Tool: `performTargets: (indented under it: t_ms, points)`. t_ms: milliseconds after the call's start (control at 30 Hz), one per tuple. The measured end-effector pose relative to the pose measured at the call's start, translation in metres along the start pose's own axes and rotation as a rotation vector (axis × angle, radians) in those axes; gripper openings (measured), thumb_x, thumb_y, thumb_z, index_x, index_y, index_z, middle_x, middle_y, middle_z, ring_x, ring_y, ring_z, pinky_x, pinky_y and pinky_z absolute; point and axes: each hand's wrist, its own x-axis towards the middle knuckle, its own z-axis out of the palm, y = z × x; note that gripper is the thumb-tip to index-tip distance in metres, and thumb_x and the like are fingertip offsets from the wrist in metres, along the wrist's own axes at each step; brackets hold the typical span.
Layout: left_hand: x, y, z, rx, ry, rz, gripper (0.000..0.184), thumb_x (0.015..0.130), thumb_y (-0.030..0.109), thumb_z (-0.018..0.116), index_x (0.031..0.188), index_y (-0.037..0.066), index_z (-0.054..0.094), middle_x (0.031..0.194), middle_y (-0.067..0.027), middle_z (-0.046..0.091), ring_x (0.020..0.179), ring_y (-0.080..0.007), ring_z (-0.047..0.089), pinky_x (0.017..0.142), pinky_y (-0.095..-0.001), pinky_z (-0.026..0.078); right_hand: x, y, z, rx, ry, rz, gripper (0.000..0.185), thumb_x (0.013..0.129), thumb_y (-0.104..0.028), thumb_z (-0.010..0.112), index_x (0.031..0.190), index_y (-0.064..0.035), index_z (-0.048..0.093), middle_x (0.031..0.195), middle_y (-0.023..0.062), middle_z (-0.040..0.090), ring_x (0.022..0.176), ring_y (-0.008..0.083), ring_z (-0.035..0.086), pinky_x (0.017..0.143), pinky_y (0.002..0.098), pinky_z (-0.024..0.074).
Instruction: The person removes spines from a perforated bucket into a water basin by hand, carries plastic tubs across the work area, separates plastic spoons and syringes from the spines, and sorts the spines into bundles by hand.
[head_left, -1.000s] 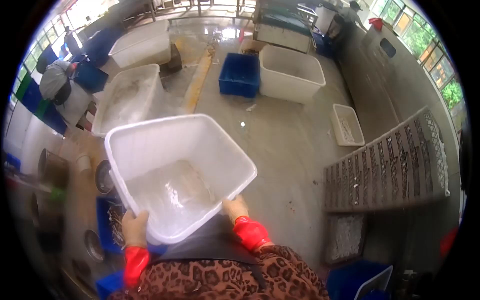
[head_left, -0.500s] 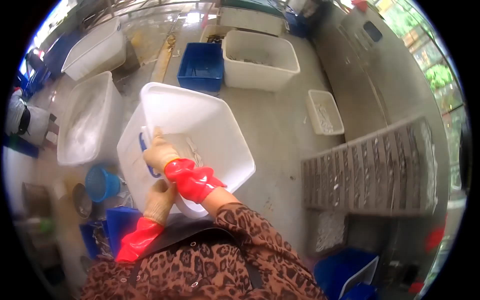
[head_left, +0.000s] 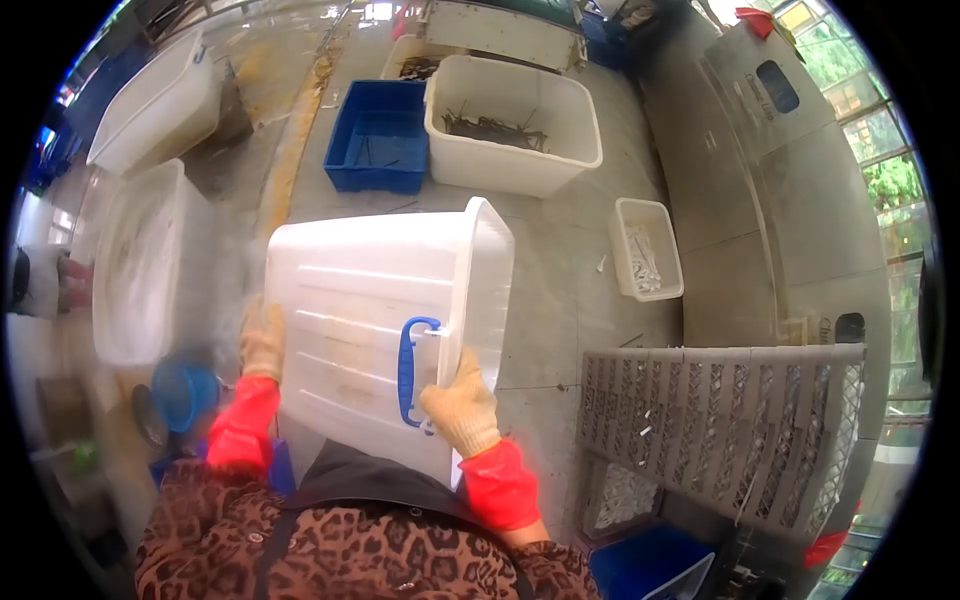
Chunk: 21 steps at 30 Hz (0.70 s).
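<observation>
A large white plastic tub (head_left: 365,320) is tipped onto its side in front of me, its mouth facing right and its ribbed side facing up. My right hand (head_left: 465,405), in a tan work glove with a red cuff, grips the rim beside the blue carrying handle (head_left: 406,370). At the tub's base, on the left, my left hand (head_left: 263,340) in a matching glove holds the edge, its fingers laid along it. The inside of the tub is mostly hidden.
Ahead stand a blue bin (head_left: 378,180) and a white tub (head_left: 515,175) holding dark thin pieces. A small white basin (head_left: 648,250) is to the right, near a slatted grey rack (head_left: 715,430). Leftward are another white tub (head_left: 150,270) and a blue bucket (head_left: 185,395).
The tub has turned from mouth-up to lying on its side, opening rightward. My right hand has moved from inside it to the rim; my left has shifted to the base.
</observation>
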Motion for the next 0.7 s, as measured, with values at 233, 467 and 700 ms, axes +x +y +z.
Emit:
performTargets:
  t_ms: [233,467,700]
  points:
    - [0.037,0.113,0.096,-0.512,-0.337,-0.654,0.051,0.079,0.041,0.051,0.102,-0.004,0.054,0.095,-0.0111,0.058,0.087,-0.0217,0.053,0.078,-0.0295,0.041,0.054,0.033,-0.116,0.055,0.13,-0.095,0.046,0.065,-0.011,0.05,0.111,-0.0123,0.046,0.082,0.0131,0.059,0.072,0.0256,0.059,0.067,0.0306,0.0468]
    - [0.032,0.304,0.192,-0.853,-0.412,-0.411,0.034,0.076,0.043,0.056,0.069,0.011,0.057,0.056,0.005,0.046,0.045,-0.0061,0.04,0.039,-0.021,0.031,0.103,0.084,-0.307,-0.031,0.379,-0.174,0.052,0.063,-0.01,0.056,0.114,-0.0109,0.044,0.09,0.0179,0.057,0.08,0.0343,0.057,0.071,0.0368,0.0463]
    - [0.05,0.472,0.224,-0.825,-0.525,-0.148,0.036,0.079,0.044,0.053,0.057,0.015,0.049,0.05,0.0078,0.04,0.042,-0.0037,0.033,0.039,-0.0186,0.024,0.13,0.105,-0.415,0.083,0.674,-0.212,0.045,0.064,-0.006,0.054,0.109,-0.0108,0.047,0.09,0.016,0.056,0.079,0.0319,0.056,0.069,0.0353,0.0462]
